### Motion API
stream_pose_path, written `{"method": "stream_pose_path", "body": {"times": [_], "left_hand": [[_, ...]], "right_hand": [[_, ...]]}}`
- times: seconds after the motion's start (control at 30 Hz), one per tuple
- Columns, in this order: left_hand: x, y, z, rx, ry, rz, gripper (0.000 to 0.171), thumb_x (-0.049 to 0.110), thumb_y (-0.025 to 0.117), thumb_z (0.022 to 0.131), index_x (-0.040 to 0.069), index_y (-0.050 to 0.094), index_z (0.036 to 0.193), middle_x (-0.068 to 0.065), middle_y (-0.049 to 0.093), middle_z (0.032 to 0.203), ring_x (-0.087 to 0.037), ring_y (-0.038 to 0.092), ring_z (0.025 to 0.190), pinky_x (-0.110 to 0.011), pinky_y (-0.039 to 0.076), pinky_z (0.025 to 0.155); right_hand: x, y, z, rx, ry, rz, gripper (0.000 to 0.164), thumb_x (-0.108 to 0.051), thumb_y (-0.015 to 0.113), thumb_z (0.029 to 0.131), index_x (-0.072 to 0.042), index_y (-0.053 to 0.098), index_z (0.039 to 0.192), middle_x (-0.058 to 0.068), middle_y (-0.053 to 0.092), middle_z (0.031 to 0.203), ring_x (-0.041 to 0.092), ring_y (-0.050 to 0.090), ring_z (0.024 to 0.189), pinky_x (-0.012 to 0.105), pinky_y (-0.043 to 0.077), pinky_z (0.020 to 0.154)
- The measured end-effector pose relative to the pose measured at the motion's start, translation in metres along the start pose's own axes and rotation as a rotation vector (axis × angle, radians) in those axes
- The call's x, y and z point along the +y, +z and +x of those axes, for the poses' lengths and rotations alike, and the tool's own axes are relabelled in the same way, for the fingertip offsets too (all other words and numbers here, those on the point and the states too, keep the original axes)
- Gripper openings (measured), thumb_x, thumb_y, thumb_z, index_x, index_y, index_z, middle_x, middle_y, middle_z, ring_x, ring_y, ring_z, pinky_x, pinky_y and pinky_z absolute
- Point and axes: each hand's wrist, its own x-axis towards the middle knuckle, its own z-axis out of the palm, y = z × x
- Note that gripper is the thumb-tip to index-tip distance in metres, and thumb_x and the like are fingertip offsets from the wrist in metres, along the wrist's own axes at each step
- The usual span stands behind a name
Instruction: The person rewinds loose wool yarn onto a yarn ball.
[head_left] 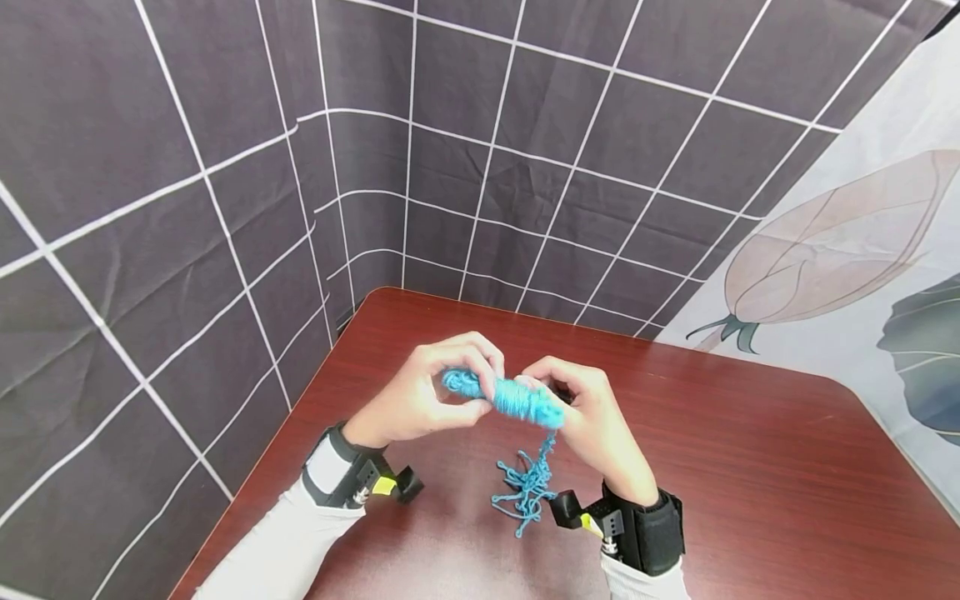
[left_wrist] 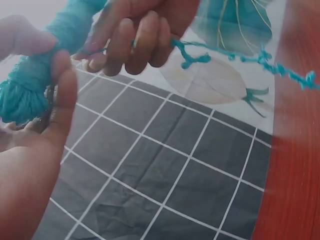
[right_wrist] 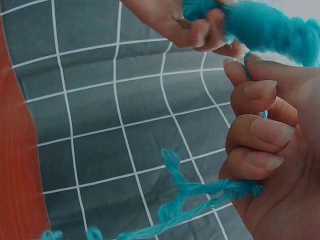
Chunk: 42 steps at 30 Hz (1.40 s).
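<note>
A turquoise bundle of wound yarn [head_left: 517, 398] is held up above the table, with looped ends showing at both sides. My left hand [head_left: 442, 387] grips it near its left end, thumb below and fingers over the top. At the bundle's right part, my right hand [head_left: 592, 408] has its fingers curled round a strand of the yarn, as the right wrist view shows. From that hand a kinked, knotted yarn tail [right_wrist: 190, 190] hangs down. Its tangled lower part [head_left: 528, 487] lies over the table between my wrists.
The red-brown wooden table [head_left: 750, 467] spreads beneath both hands. A dark grey cloth with white grid lines [head_left: 525, 167] stands behind and to the left. On the right hangs a white cloth with a printed plant pattern [head_left: 832, 242]. Both wrists wear black straps with small cameras.
</note>
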Motion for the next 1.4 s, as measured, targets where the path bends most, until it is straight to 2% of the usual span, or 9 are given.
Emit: {"method": "stream_pose_path", "body": {"times": [0.2,0.33,0.47,0.6,0.87,1.0,1.1,1.2,1.4], "left_hand": [[-0.002,0.000,0.000,0.238,-0.053,0.057,0.017,-0.015,0.068,0.069,-0.005,0.061,0.080,-0.018,0.057,0.092,-0.022,0.054,0.088,-0.026,0.056,0.069],[-0.004,0.003,0.002,0.293,-0.051,0.185,0.016,-0.011,0.070,0.070,-0.004,0.064,0.082,-0.016,0.059,0.093,-0.019,0.054,0.090,-0.030,0.053,0.074],[-0.005,0.004,0.001,0.247,-0.038,0.305,0.015,-0.008,0.068,0.070,0.000,0.065,0.082,-0.013,0.060,0.092,-0.017,0.054,0.091,-0.036,0.052,0.076],[-0.004,0.005,0.001,0.157,-0.042,0.325,0.016,-0.009,0.064,0.069,0.003,0.062,0.078,-0.009,0.059,0.091,-0.015,0.053,0.088,-0.035,0.050,0.072],[-0.004,0.005,0.000,-0.042,-0.017,0.151,0.017,-0.011,0.058,0.068,0.006,0.059,0.073,-0.007,0.058,0.087,-0.014,0.052,0.088,-0.031,0.049,0.070],[-0.003,0.003,0.000,-0.079,0.013,0.046,0.018,-0.012,0.058,0.068,0.005,0.058,0.072,-0.010,0.057,0.087,-0.017,0.052,0.088,-0.031,0.050,0.070],[-0.002,0.002,0.000,-0.017,0.014,-0.029,0.019,-0.016,0.058,0.067,0.002,0.056,0.072,-0.014,0.055,0.086,-0.022,0.052,0.086,-0.029,0.051,0.065],[-0.001,0.002,0.000,0.101,-0.005,-0.053,0.021,-0.020,0.059,0.066,-0.001,0.055,0.072,-0.017,0.054,0.087,-0.025,0.051,0.085,-0.025,0.052,0.062],[-0.002,0.003,0.002,0.293,-0.045,0.131,0.016,-0.016,0.065,0.069,-0.004,0.058,0.076,-0.017,0.056,0.091,-0.021,0.053,0.088,-0.025,0.053,0.071]], "right_hand": [[-0.001,0.003,0.000,-0.031,0.014,0.010,0.007,-0.005,0.061,0.086,-0.009,0.066,0.083,-0.001,0.044,0.056,0.009,0.040,0.049,0.025,0.036,0.044],[-0.003,0.005,0.000,-0.061,0.014,0.005,0.007,-0.011,0.061,0.088,-0.014,0.066,0.086,-0.004,0.044,0.057,0.008,0.039,0.049,0.024,0.035,0.044],[-0.005,0.004,-0.001,-0.036,0.000,-0.008,0.004,-0.011,0.063,0.086,-0.014,0.066,0.084,-0.004,0.045,0.059,0.008,0.038,0.050,0.025,0.034,0.044],[-0.007,0.001,-0.001,0.023,-0.004,0.002,0.004,-0.007,0.067,0.082,-0.010,0.065,0.082,-0.003,0.048,0.060,0.008,0.038,0.049,0.026,0.032,0.042],[-0.030,-0.004,0.005,0.053,-0.043,0.061,0.007,0.005,0.066,0.079,-0.001,0.061,0.077,0.002,0.047,0.053,0.007,0.040,0.045,0.025,0.034,0.038],[-0.030,-0.002,0.005,0.049,-0.038,0.064,0.011,0.008,0.065,0.078,-0.002,0.062,0.076,0.003,0.049,0.054,0.008,0.040,0.046,0.026,0.034,0.039],[-0.020,-0.002,0.003,0.044,-0.028,0.060,0.012,0.010,0.063,0.078,-0.002,0.063,0.080,0.003,0.052,0.058,0.008,0.042,0.048,0.026,0.035,0.040],[-0.008,-0.001,0.001,0.030,-0.007,0.037,0.011,0.007,0.061,0.082,-0.004,0.064,0.084,0.001,0.053,0.060,0.008,0.043,0.050,0.023,0.037,0.042],[-0.003,0.004,0.000,-0.008,-0.016,0.028,0.011,-0.003,0.060,0.087,-0.011,0.067,0.086,-0.002,0.049,0.058,0.008,0.039,0.050,0.026,0.036,0.044]]}}
